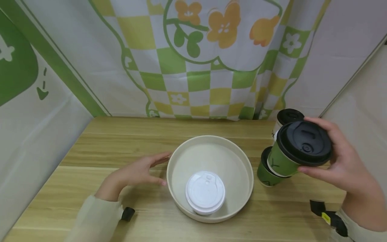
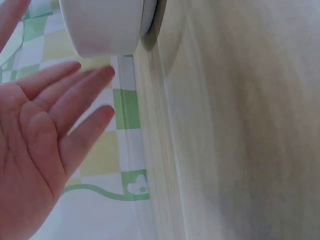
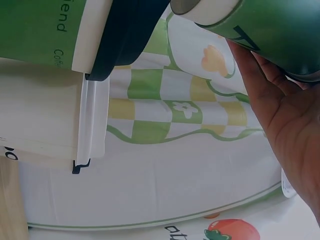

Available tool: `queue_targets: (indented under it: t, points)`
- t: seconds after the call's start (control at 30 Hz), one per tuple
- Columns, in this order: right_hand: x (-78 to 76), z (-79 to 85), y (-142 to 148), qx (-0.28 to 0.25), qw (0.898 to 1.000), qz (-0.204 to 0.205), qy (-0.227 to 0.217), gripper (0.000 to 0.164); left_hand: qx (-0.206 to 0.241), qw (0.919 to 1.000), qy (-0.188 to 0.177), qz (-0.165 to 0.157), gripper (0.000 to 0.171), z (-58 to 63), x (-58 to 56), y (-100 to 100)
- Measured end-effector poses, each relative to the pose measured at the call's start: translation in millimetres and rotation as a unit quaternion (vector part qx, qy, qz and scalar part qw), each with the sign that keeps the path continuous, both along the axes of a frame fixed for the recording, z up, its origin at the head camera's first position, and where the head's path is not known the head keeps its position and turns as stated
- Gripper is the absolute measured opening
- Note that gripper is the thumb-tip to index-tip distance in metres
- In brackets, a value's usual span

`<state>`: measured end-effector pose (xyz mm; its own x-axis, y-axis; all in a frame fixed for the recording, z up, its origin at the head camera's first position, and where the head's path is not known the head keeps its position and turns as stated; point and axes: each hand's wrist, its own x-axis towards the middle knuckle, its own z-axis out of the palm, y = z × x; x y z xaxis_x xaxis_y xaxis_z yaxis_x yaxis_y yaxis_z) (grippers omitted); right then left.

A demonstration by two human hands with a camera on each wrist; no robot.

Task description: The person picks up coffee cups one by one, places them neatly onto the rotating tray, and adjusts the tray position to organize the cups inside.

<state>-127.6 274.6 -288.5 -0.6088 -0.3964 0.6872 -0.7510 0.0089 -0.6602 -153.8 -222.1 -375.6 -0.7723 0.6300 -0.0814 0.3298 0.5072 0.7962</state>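
Overlapping, held cup (image 1: 297, 148) partly hides lower cup (image 1: 266, 175).

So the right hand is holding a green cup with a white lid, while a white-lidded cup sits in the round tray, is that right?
Not quite: the black lid on the green cup is what you took for white, as the head view shows. The right hand is holding that cup, and a white-lidded cup does sit in the round tray.
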Motion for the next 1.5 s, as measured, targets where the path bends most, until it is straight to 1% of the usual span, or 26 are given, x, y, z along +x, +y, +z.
queue_targets:
  t: [0.1, 0.2, 0.3, 0.43, 0.57, 0.73, 0.87, 1.03, 1.17, 1.3, 1.37, 1.5]
  points:
    - [0.3, -1.4, -1, 0.004, 1.000, -0.001, -0.005, 0.104, -0.026, 0.9992, 0.030, 0.005, 0.101, 0.1, 7.4, 1]
    - [0.3, -2.6, -1, 0.010, 1.000, -0.001, -0.006, 0.104, -0.024, 0.9987, 0.044, -0.001, 0.100, -1.0, 10.9, 3]
    - [0.1, -3.5, -2, 0.011, 1.000, 0.004, -0.005, 0.104, -0.013, 0.9987, 0.048, -0.007, 0.100, -3.3, 11.6, 3]
    - [-0.4, -4.1, -2, 0.013, 1.000, 0.006, -0.004, 0.104, 0.000, 0.9993, 0.036, -0.009, 0.102, -7.1, 12.0, 4]
    - [-0.4, -3.4, -3, 0.022, 1.000, -0.002, -0.005, 0.106, -0.005, 0.9995, 0.031, -0.001, 0.104, -9.2, 12.6, 5]
    - [0.1, -2.1, -4, 0.022, 1.000, -0.002, -0.011, 0.109, -0.007, 0.9996, 0.027, 0.008, 0.106, -8.2, 12.4, 6]
    - [0.3, -1.7, -5, 0.019, 1.000, 0.000, -0.013, 0.110, -0.002, 0.9997, 0.024, 0.003, 0.106, -6.4, 11.2, 7]
    - [0.5, -1.8, -7, 0.020, 1.000, 0.008, -0.014, 0.109, 0.010, 0.9997, 0.021, -0.006, 0.105, -6.2, 7.9, 7]
    - [0.2, -1.0, -9, 0.027, 0.999, 0.015, -0.014, 0.109, 0.003, 0.9998, 0.018, -0.001, 0.105, -6.4, 4.6, 8]
    - [-1.2, 0.1, -12, 0.038, 0.999, 0.012, -0.009, 0.110, -0.003, 0.9999, 0.011, 0.003, 0.105, -6.2, 0.3, 8]
    - [-1.9, -0.3, -12, 0.041, 0.999, 0.012, -0.004, 0.111, 0.000, 1.0000, 0.003, 0.002, 0.104, -5.9, -1.9, 8]
    - [-2.0, -2.0, -15, 0.045, 0.999, 0.017, -0.007, 0.112, 0.017, 0.9995, -0.025, -0.008, 0.104, -5.8, -6.4, 8]
